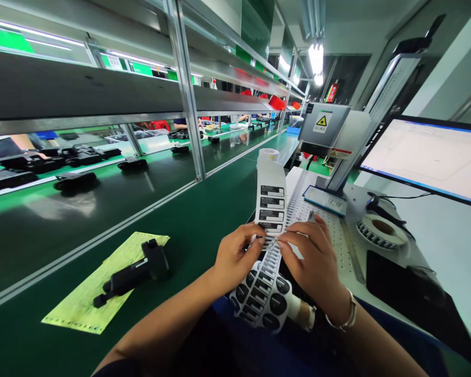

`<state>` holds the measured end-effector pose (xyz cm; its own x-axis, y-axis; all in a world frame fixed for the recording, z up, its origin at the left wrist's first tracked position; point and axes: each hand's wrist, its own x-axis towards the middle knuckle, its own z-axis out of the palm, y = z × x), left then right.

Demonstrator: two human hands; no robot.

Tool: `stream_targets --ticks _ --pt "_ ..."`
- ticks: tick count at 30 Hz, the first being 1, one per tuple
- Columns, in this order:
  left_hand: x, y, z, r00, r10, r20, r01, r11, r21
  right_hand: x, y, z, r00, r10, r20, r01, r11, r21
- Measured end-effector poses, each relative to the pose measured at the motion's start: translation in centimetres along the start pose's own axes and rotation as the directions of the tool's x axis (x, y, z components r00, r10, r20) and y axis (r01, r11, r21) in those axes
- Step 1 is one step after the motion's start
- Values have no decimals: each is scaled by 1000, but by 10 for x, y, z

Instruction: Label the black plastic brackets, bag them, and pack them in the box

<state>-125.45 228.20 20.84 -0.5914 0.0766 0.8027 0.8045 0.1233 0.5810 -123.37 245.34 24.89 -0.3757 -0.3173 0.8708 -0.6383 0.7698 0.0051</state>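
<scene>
A long white backing strip carrying several black labels rises from between my hands. My left hand pinches the strip's left edge with fingers closed. My right hand pinches it from the right, and a thin tool tip shows by its fingers. Below my hands the strip hangs down in a curl covered with black labels. A bracelet sits on my right wrist.
A black device lies on a yellow sheet on the green conveyor belt. A label roll, a monitor, a marking machine and a black mouse pad stand at right. More black parts lie on the far belt.
</scene>
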Motion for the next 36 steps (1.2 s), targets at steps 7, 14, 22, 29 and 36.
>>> stream_targets --ticks 7,14,22,29,36 --pt "0 1 -2 1000 30 1 -30 999 38 0 -2 -2 1000 -5 -11 5 1000 -10" --pt "-1 3 -4 998 56 -2 -56 998 36 0 -4 -5 999 -43 -21 42 998 -38" --pt "-2 7 -6 999 41 6 -42 997 59 0 -7 -7 999 -33 -32 32 999 -23" --pt "-2 9 -8 998 68 9 -69 995 70 0 -10 -9 999 -39 -29 39 999 -12" --pt "-4 7 -10 997 69 21 -71 995 75 0 -11 -10 998 -45 -47 44 999 -19"
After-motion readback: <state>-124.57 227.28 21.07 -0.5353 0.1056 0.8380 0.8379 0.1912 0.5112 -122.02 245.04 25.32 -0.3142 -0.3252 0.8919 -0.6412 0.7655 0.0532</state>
